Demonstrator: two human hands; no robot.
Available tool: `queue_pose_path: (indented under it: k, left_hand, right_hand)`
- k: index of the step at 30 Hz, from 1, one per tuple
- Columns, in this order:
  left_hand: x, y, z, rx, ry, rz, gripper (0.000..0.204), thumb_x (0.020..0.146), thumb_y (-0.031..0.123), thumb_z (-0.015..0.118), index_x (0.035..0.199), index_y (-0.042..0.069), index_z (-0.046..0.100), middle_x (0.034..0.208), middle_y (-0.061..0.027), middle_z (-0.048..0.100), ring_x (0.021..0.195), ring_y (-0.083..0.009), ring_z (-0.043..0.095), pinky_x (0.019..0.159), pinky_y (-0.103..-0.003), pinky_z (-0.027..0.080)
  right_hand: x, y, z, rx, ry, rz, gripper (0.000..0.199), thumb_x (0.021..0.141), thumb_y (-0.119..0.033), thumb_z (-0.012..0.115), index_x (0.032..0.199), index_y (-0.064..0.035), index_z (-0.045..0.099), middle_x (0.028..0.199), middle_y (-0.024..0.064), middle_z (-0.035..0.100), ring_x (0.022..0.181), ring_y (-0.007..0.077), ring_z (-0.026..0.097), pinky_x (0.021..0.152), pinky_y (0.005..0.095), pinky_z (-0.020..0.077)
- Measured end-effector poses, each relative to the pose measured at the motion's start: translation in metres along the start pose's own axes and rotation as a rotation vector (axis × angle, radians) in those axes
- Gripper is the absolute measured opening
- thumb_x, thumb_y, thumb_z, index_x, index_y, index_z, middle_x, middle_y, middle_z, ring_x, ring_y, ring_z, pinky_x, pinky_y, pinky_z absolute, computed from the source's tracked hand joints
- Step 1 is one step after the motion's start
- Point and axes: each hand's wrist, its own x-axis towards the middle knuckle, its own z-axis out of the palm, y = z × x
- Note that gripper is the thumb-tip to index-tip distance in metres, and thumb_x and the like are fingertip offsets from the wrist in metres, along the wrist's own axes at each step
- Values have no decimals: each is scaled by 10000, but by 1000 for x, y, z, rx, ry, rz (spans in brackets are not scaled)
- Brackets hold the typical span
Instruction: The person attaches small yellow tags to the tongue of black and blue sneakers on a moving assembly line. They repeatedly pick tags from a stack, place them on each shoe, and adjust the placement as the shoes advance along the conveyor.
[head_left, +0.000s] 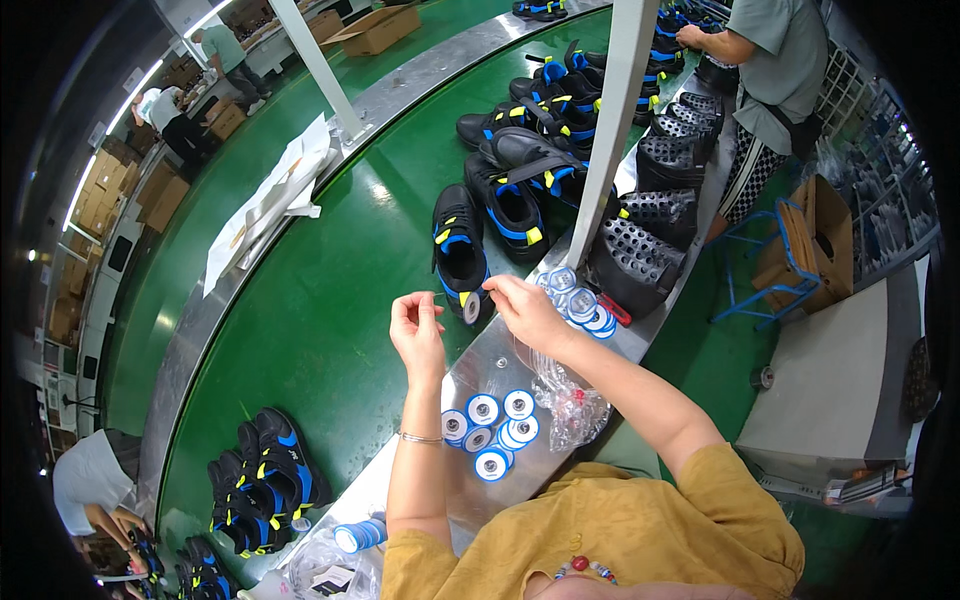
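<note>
A black shoe [460,240] with blue and yellow trim stands on the green surface, heel toward me. At its heel is a small round tag [471,308] with a pale face. My left hand [418,335] is just left of the heel, thumb and fingers pinched together; what they hold is too small to make out. My right hand [530,312] is at the heel's right side, its thumb and forefinger pinched by the yellow tab, also on something too fine to tell. Several round blue-and-white tags [483,409] lie on the metal ledge below my hands.
More shoes [518,205] crowd beyond, with another group [270,480] at lower left. Clear plastic bags [570,405] and more round tags [580,304] lie by my right arm. Black perforated holders [635,250] line the ledge near a white post [612,130]. A co-worker [780,80] stands far right.
</note>
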Motion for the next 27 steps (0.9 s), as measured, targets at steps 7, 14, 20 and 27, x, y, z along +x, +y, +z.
queue_pose_path:
  k: [7,14,20,27]
  left_hand:
    - [-2,6,26,170,-332,59,46,978,63,522,959,23,536,801,-36,625,642,-70,569,529,-198,459]
    - [-1,5,20,81,-289,-12,42,975,59,524,954,24,534,798,-24,613,630,-52,542,514,-194,436]
    - [-2,11,9,180,-271,-31,60,973,75,541,954,20,555,824,-30,626,636,-47,543,491,-188,420]
    - [1,14,-18,62,-255,-98,155,943,67,588,1062,30,680,852,7,622,668,-37,500,546,-173,388]
  right_hand:
    - [29,-8,8,429,-20,69,121,942,-90,563,1007,11,580,809,85,654,662,170,630,588,282,503]
    - [24,-4,-2,796,-108,448,165,915,-107,621,1040,1,617,790,22,632,565,32,498,468,182,382]
    - [33,-14,11,781,-151,451,138,888,-114,658,937,16,655,820,36,659,679,59,586,518,199,429]
    - [35,-14,17,776,-240,451,117,883,-101,646,930,5,664,804,30,661,690,62,583,536,210,432]
